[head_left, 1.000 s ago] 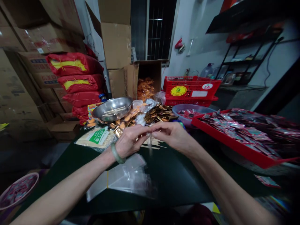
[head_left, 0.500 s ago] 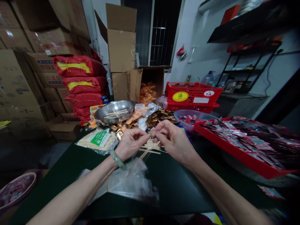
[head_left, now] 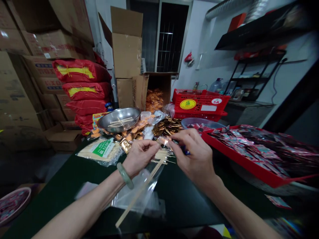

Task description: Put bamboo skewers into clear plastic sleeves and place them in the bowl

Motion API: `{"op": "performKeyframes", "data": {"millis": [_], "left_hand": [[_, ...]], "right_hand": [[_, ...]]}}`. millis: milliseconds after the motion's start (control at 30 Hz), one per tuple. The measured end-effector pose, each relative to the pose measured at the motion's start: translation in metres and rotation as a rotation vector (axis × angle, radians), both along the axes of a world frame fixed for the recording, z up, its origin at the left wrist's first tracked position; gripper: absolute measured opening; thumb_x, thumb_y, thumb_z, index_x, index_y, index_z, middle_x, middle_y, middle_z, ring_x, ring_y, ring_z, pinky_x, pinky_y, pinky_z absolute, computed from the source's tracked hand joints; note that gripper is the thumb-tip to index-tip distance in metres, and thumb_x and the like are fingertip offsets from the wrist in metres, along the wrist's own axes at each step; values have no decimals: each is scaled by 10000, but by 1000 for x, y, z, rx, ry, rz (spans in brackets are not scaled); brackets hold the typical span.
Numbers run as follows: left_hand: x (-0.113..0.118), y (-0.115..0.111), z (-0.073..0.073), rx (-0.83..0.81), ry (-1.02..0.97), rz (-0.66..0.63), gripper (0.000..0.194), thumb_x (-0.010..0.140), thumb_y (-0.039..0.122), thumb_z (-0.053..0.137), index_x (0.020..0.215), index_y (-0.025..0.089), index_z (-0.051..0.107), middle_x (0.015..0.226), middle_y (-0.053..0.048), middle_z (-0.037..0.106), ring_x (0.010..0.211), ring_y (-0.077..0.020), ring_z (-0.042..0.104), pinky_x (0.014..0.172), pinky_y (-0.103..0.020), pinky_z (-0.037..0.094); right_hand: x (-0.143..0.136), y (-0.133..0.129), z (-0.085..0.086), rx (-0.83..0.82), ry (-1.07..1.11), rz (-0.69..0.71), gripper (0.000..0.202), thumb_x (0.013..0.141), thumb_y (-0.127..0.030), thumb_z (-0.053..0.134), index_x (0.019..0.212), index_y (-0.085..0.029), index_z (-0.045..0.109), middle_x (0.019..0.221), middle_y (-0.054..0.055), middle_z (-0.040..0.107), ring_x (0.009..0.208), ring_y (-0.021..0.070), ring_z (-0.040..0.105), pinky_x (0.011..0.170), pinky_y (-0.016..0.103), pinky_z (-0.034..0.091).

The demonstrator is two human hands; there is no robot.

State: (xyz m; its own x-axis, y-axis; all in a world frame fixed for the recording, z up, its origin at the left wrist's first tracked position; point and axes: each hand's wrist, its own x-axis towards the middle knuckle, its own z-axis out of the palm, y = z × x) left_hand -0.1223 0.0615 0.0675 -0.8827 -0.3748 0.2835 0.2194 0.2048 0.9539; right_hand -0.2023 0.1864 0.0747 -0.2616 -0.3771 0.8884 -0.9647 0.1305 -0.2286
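A clear plastic bag hangs below my hands, with a few long, thin bamboo sticks slanting down inside it. My left hand, wearing a green bangle at the wrist, pinches the top of the bag between thumb and forefinger. Just to its right, my right hand is closed in a pinch at the bag's other upper edge; the film there is hard to see. More bamboo sticks lie on the dark green table behind the bag. Flat clear bags lie beneath.
A packet of sticks lies left, near a steel bowl holding sticks. Brown-gold sachets are heaped behind. A red tray of sachets stands right, near a red crate. Cartons and red sacks stand behind.
My hands have moved slightly apart, the right one to the right. The bag with the sticks now hangs lower and more clearly in view. The camera view has shifted a little.
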Motion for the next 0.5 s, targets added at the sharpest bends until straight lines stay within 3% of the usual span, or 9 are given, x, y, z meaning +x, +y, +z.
{"op": "performKeyframes", "data": {"millis": [167,367,500], "left_hand": [[3,10,1,-232,107,8,189,774,221,500,788,101,645,572,4,527,500,-78,418,459,-180,339],[9,13,2,-718,192,-10,228,802,132,432,755,102,653,633,-42,583,594,-119,510,584,-221,402],[10,16,0,-685,189,-24,215,793,114,440,755,113,651,694,-53,623,628,-122,548,607,-215,424]], "right_hand": [[12,3,-2,98,185,-83,169,831,-125,437,760,-152,588,687,61,560,681,155,542,626,263,437],[9,9,-9,217,163,-89,194,819,-125,415,714,-135,578,668,65,553,638,157,534,596,259,412],[9,14,-11,261,176,-149,202,822,-148,393,674,-154,530,653,51,534,604,150,514,549,252,373]]}}
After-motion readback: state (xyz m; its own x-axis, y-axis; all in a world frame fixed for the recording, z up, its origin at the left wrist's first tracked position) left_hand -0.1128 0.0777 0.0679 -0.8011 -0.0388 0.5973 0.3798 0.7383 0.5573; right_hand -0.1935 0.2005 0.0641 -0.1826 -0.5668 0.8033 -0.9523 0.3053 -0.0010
